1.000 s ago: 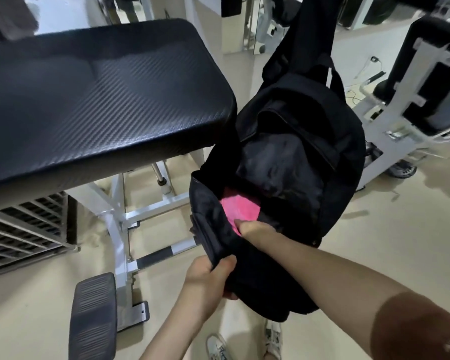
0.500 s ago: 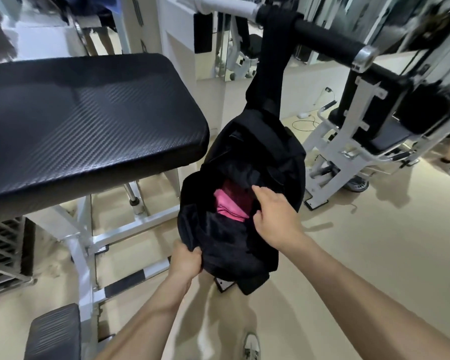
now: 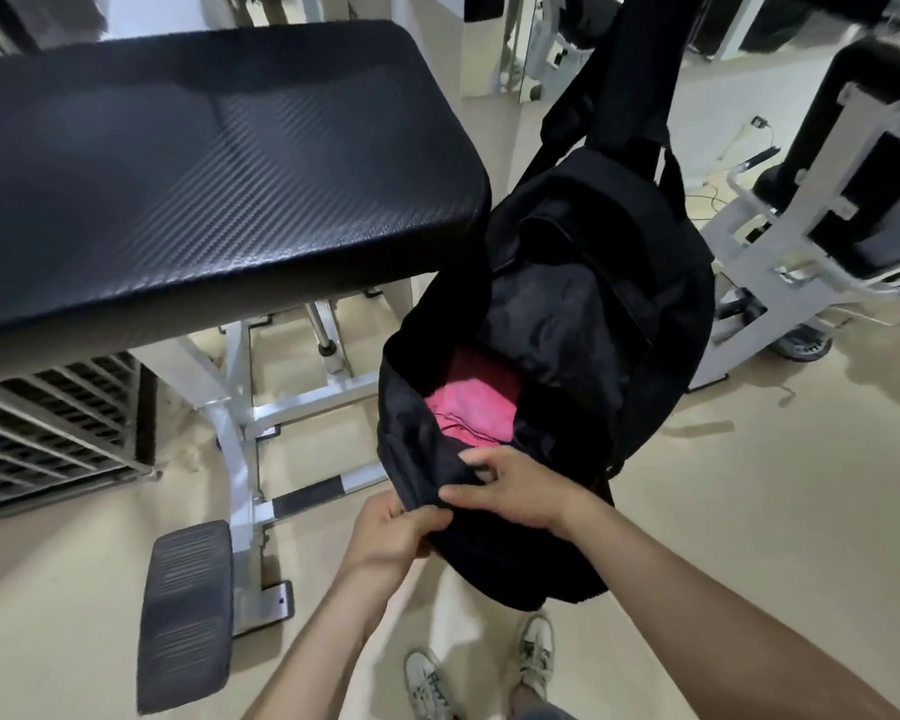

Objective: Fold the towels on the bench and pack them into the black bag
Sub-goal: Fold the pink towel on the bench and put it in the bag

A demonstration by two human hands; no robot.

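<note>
1 grate rack (image 3: 48, 423) far left, on the floor beside the bench's white frame. 1 bench (image 3: 204, 163): black textured pad, with 1 black foot pad (image 3: 185, 615) low at the near end of the frame.

Left hand (image 3: 391, 532): fingers curled tight round the near rim of the black bag (image 3: 619, 330), gripping fabric. 2 pale shoes (image 3: 430, 685) on the floor below the hands.

1 pink towel (image 3: 468, 407) visible, lying inside the bag's main compartment, just behind the near rim (any more underneath: can't tell).

Right hand (image 3: 520, 491): thumb and fingers pinch the same rim fabric, just beside the left hand, knuckles up.

1 bag, mouth unzipped and open toward the camera, hanging by its straps just right of the bench's end; what the straps hang from is out of frame.

1 gym machine (image 3: 853, 200) far right: white frame, black pads, well apart from the bag.
</note>
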